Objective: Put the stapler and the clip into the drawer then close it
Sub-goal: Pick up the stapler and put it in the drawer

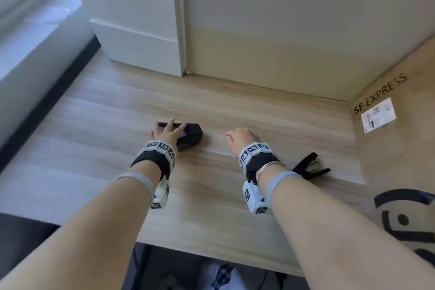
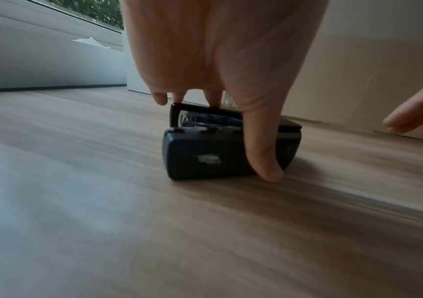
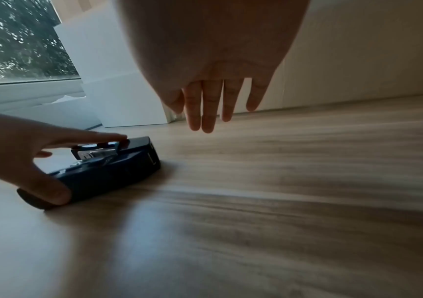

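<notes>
A dark blue stapler (image 1: 191, 135) lies on the wooden desk (image 1: 117, 113), left of centre. My left hand (image 1: 167, 131) grips it, fingers over its top and far edge, thumb (image 2: 264, 157) pressed against its near side down to the desk. A black clip (image 1: 310, 167) lies on the desk just right of my right wrist. My right hand (image 1: 239, 138) hovers above the desk to the right of the stapler, holding nothing, its fingers (image 3: 211, 108) straight and pointing down. A white drawer unit (image 1: 138, 30) stands at the back left with its fronts flush.
A large cardboard box (image 1: 400, 160) printed "SF EXPRESS" walls off the right side. A beige panel (image 1: 282, 42) runs along the back. A window ledge (image 1: 35, 42) lies to the left. The desk's front edge (image 1: 211, 256) is near my body.
</notes>
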The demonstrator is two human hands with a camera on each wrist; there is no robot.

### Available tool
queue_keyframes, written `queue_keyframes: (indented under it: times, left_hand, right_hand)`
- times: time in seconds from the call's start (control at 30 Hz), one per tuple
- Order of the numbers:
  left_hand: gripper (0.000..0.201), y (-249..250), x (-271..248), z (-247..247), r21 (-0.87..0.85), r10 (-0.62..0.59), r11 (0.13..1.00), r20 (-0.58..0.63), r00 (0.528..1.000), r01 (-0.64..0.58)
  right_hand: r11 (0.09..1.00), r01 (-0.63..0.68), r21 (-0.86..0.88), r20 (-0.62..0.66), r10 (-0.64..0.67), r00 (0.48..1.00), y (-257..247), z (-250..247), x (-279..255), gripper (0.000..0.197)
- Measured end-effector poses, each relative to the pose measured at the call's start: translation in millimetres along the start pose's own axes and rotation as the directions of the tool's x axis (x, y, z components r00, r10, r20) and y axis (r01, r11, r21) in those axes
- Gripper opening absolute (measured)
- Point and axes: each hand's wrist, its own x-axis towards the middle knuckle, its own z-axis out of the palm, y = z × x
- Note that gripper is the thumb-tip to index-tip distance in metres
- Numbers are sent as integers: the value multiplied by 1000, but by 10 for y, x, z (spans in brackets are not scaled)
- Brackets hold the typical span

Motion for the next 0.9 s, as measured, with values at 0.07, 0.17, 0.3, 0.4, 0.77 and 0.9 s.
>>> queue_keyframes:
  times: [0.07, 0.17, 0.3, 0.4, 0.77, 0.9]
  left_hand:
    - [93, 13, -2, -54, 32, 8, 999, -34, 999, -7]
    - [95, 70, 1, -102, 97, 8, 995, -37, 999, -5]
    - [93, 98, 21, -130, 159, 41, 987, -26, 999, -36]
    - [88, 119, 15, -230, 196, 62, 979, 10, 998, -62]
    - [79, 98, -94, -600, 55, 95, 993, 222, 971, -109]
    - [70, 56, -90, -557, -62, 49, 998, 285, 957, -32]
  right_hand:
    - [1000, -25, 8, 25, 25, 999, 36, 33, 22, 36]
    - [999, -35, -8, 56, 35, 998, 94, 103, 48, 36]
    - [999, -42, -16, 60, 43, 997, 168, 144, 92, 36]
    - [999, -41, -9, 71, 42, 997, 191, 135, 109, 36]
    - [991, -47, 123, 185, 23, 982, -9, 16, 186, 38]
    - [991, 3, 133, 255, -37, 966, -151, 24, 206, 40]
